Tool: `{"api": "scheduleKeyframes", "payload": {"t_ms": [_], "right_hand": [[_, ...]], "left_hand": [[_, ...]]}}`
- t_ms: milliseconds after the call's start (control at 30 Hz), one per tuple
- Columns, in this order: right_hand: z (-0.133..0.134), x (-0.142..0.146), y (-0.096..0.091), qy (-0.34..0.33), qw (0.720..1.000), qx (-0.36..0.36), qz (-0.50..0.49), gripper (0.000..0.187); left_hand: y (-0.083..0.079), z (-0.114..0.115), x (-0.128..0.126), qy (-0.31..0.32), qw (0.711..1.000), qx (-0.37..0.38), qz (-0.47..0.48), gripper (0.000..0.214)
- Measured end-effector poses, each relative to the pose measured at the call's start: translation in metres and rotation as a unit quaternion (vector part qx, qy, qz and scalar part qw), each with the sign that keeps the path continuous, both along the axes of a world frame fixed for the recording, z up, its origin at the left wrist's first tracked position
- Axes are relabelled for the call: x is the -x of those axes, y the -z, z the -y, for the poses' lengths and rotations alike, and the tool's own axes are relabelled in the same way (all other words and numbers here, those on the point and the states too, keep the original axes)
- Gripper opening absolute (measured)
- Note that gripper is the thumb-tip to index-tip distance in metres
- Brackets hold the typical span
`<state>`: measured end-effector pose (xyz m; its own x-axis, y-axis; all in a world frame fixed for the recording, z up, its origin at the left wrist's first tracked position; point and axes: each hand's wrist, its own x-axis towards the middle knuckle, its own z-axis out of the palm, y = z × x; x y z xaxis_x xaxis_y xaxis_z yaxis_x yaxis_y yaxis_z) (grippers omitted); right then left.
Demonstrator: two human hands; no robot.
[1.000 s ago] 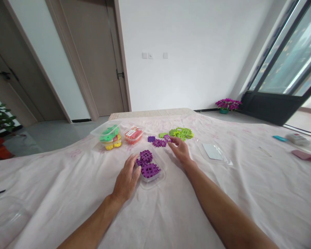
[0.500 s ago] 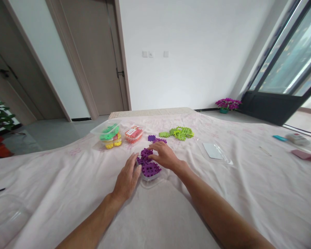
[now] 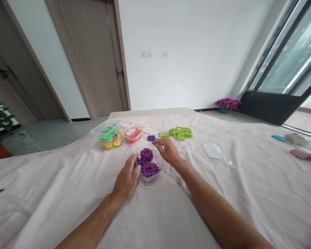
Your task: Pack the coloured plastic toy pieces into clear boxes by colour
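Observation:
A small clear plastic box (image 3: 150,178) stands in front of me, filled with purple interlocking toy pieces (image 3: 150,169) that have notched edges. My left hand (image 3: 126,176) lies along the box's left side, fingers stretched out and thumb apart, touching its edge. Beyond the box, my right hand (image 3: 169,151) reaches over loose purple pieces on the cloth, which its fingers partly cover. Its fingers are slightly bent and apart, and I see nothing held in them. A darker violet piece (image 3: 151,138) lies just past the fingertips.
Light green pieces (image 3: 181,133) lie in a pile at the back. To the left are a box of orange-red pieces (image 3: 133,134) and stacked tubs with green (image 3: 109,132) and yellow pieces (image 3: 112,142). A clear lid with a white card (image 3: 211,151) lies at right on the pale cloth (image 3: 171,214).
My right hand has moved from above the box to the loose purple pieces, away from me and slightly right. The left hand stays beside the box.

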<state>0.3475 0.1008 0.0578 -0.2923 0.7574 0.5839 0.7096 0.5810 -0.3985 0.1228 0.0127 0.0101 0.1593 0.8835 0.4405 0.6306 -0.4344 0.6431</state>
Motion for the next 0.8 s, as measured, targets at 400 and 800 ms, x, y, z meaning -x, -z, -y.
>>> {"api": "scheduleKeyframes", "payload": {"t_ms": [400,800], "right_hand": [[-0.023,-0.027,0.048,0.154,0.974,0.108,0.124,0.051],[-0.026,-0.029,0.039,0.190,0.973,0.086,0.097,0.029]], "left_hand": [[-0.002,0.001,-0.001,0.003,1.000,0.002,0.008,0.046],[-0.001,0.000,-0.001,0.003,1.000,-0.003,0.006,0.045]]}}
